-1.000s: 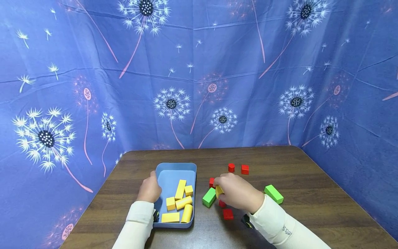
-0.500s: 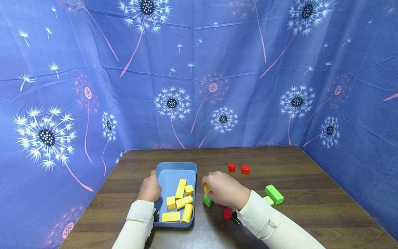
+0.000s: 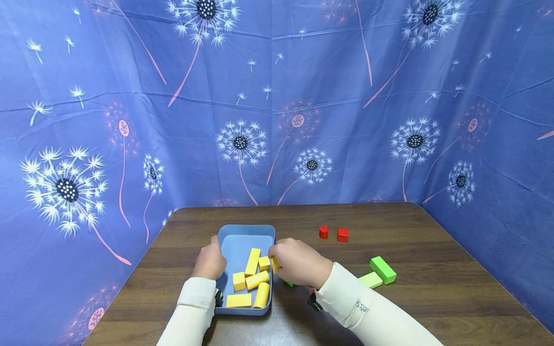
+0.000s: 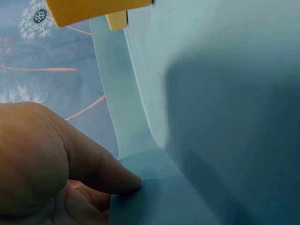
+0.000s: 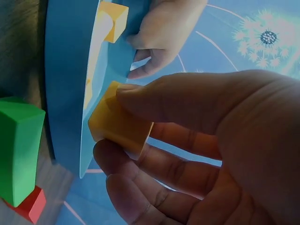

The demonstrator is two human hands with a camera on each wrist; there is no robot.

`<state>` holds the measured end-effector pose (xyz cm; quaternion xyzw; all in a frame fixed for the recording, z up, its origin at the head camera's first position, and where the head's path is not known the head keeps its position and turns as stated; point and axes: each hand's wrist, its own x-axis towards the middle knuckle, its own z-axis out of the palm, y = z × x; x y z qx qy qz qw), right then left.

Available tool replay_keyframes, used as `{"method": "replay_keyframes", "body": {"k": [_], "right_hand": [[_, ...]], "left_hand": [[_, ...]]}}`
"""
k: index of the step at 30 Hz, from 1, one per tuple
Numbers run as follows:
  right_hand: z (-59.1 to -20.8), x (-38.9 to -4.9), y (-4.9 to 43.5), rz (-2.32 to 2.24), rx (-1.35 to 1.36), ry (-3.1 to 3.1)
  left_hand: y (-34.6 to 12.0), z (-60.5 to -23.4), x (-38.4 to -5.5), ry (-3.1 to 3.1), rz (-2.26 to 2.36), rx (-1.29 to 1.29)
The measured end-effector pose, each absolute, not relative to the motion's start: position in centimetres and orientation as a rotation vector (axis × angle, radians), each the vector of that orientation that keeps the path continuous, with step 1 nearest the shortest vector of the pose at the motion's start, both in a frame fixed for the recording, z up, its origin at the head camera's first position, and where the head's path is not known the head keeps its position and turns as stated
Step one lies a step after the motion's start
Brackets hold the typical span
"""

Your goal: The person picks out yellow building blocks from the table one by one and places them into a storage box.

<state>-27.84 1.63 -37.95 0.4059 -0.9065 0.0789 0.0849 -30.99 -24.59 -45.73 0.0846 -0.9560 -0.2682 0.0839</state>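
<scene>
A blue plastic tray (image 3: 246,229) stands on the table's left half with several yellow blocks (image 3: 252,262) in its near half. My left hand (image 3: 209,259) grips the tray's left wall; in the left wrist view the thumb (image 4: 112,173) lies against the wall's inner face. My right hand (image 3: 298,262) pinches a yellow block (image 5: 121,123) between thumb and fingers, close by the tray's right rim. Below that hand, a green block (image 5: 18,145) is mostly hidden in the head view, with a red block (image 5: 32,205) beside it.
At the back of the wooden table (image 3: 433,250) are a red cylinder (image 3: 323,232) and a red cube (image 3: 343,235). Farther right lie a green block (image 3: 383,270) and a pale green block (image 3: 370,280). A blue patterned cloth (image 3: 277,96) hangs behind the table.
My right hand has moved left with the yellow block, from over the red and green blocks to the tray's right rim. The pale green block has come into view. My left hand stays on the tray.
</scene>
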Motion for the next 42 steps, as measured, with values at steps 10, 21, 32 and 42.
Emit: {"method": "replay_keyframes", "body": {"k": [10,21,32,42], "right_hand": [[-38.3,-28.7,0.1,0.236,1.223,-2.706],[-39.2,-29.7,-1.7,0.209,1.233,-2.725],[-39.3,-30.0,-3.7,0.153,1.252,-2.688],[-39.3,-30.2,-5.2,0.116,1.279,-2.666]], "left_hand": [[-24.6,-45.8,-31.1,-2.846,-0.798,0.249],[-24.6,-45.6,-30.8,-2.844,-0.803,0.244],[-24.6,-45.7,-30.9,-2.838,-0.793,0.234],[-24.7,-45.7,-31.1,-2.845,-0.801,0.244]]}}
